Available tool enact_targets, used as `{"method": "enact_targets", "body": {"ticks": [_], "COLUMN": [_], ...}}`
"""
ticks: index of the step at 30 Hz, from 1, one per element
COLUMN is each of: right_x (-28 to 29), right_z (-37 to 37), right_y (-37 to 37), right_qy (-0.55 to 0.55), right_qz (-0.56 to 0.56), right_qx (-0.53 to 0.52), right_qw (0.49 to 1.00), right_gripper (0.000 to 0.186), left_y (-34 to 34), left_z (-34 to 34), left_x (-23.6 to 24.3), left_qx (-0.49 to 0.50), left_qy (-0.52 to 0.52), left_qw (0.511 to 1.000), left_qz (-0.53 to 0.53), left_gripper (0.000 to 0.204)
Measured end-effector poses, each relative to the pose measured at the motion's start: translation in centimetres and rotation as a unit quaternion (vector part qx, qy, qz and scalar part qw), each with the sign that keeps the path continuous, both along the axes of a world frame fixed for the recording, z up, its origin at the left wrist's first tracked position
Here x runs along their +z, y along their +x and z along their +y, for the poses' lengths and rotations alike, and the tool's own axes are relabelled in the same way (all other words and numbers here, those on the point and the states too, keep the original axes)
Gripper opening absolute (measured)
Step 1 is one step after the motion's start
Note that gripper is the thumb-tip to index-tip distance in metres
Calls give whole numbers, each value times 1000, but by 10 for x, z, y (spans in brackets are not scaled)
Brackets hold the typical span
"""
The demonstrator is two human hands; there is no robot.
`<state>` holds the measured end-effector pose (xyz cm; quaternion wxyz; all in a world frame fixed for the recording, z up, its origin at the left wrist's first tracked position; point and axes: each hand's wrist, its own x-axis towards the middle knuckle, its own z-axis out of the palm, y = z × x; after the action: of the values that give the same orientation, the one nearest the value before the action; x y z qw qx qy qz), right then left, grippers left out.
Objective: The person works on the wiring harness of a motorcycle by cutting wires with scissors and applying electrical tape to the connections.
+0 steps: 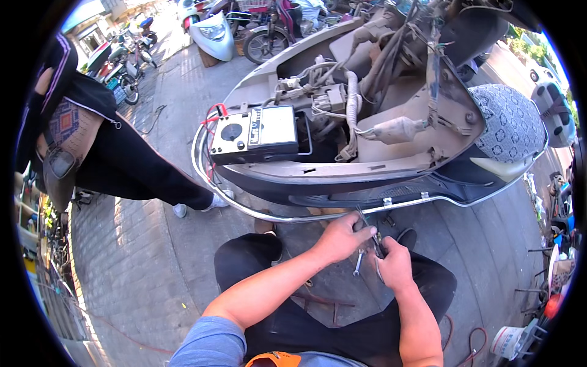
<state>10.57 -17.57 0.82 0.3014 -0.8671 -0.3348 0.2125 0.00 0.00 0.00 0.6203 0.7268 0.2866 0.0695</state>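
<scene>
My left hand (351, 235) is closed on a slender dark object (369, 225), a tool or cable I cannot make out clearly. My right hand (394, 263) grips the same object or one beside it, just below and to the right. A silver wrench (359, 262) lies below them. Both hands are near the chrome rail (306, 218) of a stripped scooter body (406, 160), whose dusty wiring and connectors (330, 98) are exposed. An analog test meter (269, 131) with red leads rests on the scooter's left part.
A person (137, 165) in dark trousers stands at the left. A patterned seat cover (501, 122) is at the scooter's right end. Parked scooters (211, 33) stand behind. Tools and a white bucket (507, 341) crowd the right edge; a red hose (474, 345) lies on the paving.
</scene>
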Motion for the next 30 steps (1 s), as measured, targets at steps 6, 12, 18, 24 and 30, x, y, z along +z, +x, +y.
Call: {"method": "enact_targets", "body": {"ticks": [6, 12, 18, 24, 30], "right_x": [-21, -22, -17, -20, -25], "right_z": [-10, -7, -9, -8, -5], "right_y": [9, 9, 14, 15, 15], "right_qy": [32, 55, 47, 60, 79], "right_qz": [142, 196, 236, 271, 291], "right_qx": [-33, -30, -43, -55, -66], "right_qw": [989, 979, 970, 959, 951], "right_gripper": [42, 41, 40, 40, 37], "left_y": [14, 17, 21, 24, 28], "left_z": [-6, -2, -5, -5, -1], "left_x": [-4, -8, -8, -5, -17], "left_qx": [21, 18, 20, 21, 28], "left_qy": [-16, -34, -39, -41, -53], "left_qw": [1000, 999, 999, 998, 997], "left_qz": [-1, -10, -19, -40, -49], "left_gripper": [41, 37, 42, 45, 46]}}
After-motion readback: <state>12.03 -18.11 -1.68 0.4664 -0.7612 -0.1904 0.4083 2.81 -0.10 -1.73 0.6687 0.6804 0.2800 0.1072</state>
